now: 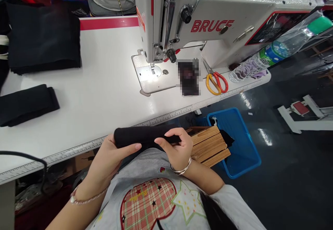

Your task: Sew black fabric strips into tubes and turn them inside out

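A folded piece of black fabric (pixel 149 135) lies across my lap just below the table edge. My left hand (pixel 114 153) grips its left end, thumb on top and the other fingers hidden beneath. At the right end my right hand (pixel 179 146) holds it between a curled index finger and the thumb. Beyond my hands stands a white sewing machine (pixel 158 28), its lamp shining on the needle plate (pixel 153 71). On the left of the table sit a stack of folded black fabric (pixel 44 39) and a smaller folded black piece (pixel 28 103).
Red-and-yellow-handled scissors (pixel 217 82), a blurred dark rectangular item (pixel 189 77) and a plastic bottle (pixel 275 51) rest right of the needle. A measuring tape (pixel 166 116) runs along the table's front edge. Below are a wooden slatted seat (pixel 209 146) and a blue bin (pixel 244 146).
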The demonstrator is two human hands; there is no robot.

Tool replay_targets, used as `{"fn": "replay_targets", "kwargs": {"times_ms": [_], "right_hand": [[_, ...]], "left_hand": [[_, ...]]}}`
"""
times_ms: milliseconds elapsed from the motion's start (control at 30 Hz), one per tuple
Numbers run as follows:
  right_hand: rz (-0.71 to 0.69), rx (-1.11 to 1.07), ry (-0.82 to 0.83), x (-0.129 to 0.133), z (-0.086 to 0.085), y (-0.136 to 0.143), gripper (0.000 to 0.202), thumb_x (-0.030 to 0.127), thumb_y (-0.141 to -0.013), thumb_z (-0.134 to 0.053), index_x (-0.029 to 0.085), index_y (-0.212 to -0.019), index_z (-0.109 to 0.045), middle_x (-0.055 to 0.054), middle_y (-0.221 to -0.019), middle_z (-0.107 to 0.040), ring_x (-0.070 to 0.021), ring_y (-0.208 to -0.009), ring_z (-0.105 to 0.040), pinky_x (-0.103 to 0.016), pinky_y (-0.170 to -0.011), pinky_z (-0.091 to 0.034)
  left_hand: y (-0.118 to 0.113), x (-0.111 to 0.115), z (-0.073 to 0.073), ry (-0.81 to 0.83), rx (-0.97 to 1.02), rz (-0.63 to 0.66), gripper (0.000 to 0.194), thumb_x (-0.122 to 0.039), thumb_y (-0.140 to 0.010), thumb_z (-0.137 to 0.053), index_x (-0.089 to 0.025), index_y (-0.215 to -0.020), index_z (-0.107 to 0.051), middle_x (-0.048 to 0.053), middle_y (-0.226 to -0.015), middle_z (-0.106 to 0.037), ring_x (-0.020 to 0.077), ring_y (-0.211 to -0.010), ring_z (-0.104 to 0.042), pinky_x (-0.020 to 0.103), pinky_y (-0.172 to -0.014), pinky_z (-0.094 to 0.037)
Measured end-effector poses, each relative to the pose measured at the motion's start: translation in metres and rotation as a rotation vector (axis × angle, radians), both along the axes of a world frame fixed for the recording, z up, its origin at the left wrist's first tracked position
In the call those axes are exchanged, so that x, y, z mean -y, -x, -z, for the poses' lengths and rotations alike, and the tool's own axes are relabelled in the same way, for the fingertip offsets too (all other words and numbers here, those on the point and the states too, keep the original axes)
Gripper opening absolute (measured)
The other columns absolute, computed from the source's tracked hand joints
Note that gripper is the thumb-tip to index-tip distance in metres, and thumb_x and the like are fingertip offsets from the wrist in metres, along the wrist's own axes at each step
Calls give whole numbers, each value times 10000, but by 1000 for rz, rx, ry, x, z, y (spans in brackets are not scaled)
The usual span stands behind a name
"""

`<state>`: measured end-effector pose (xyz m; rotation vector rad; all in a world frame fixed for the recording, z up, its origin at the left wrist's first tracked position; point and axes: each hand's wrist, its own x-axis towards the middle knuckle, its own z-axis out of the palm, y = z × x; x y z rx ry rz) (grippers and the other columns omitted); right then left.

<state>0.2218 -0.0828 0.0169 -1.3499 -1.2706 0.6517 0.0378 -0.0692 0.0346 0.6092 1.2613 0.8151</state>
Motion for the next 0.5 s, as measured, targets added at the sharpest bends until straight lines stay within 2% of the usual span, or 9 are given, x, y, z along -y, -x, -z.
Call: {"fn": "replay_targets", "kwargs": {"times_ms": [100, 200, 300, 433, 500], "right_hand": [[-21, 48, -13, 0, -3, -2, 257, 403, -729, -816, 249, -757, -613, 34, -684, -671, -128, -574, -601, -277, -562, -497], [-68, 62, 17, 0, -6, -5, 285, 455, -714, -811, 251, -744, -615, 25, -679, -667, -140, -579, -603, -291, -567, -505], [-95, -1, 87, -1, -7, -6, 277, 418, -695, -826, 248, -758, -617, 28, -700, -661, -134, -594, -603, -273, -555, -497], [-42, -144, 237, -1, -2, -7, 347, 367, -644, -860, 246, -866, -622, 8, -824, -674, -147, -670, -630, -258, -540, -504], [-46, -273, 307, -3, 0, -8, 407, 351, -670, -842, 254, -989, -609, 1, -857, -681, -154, -688, -650, -257, -541, -520]], "left_hand": [[-7, 1, -9, -99, -148, 11, 377, -280, -574, -883, -228, -925, -756, 48, -931, -775, 278, -893, -728, 368, -790, -624], [-14, 3, -14, -211, -325, 26, 290, -312, -598, -869, -229, -854, -760, 29, -871, -772, 278, -848, -725, 392, -755, -629], [-21, 5, -15, -311, -438, -44, 254, -325, -620, -851, -238, -841, -761, 10, -825, -766, 248, -768, -716, 374, -709, -623], [-22, 8, -11, -357, -500, -111, 228, -301, -622, -847, -233, -815, -748, -4, -784, -750, 233, -722, -705, 332, -602, -608], [-19, 8, -6, -330, -440, -104, 204, -284, -651, -832, -234, -821, -730, -13, -730, -729, 221, -687, -696, 296, -503, -573]]}}
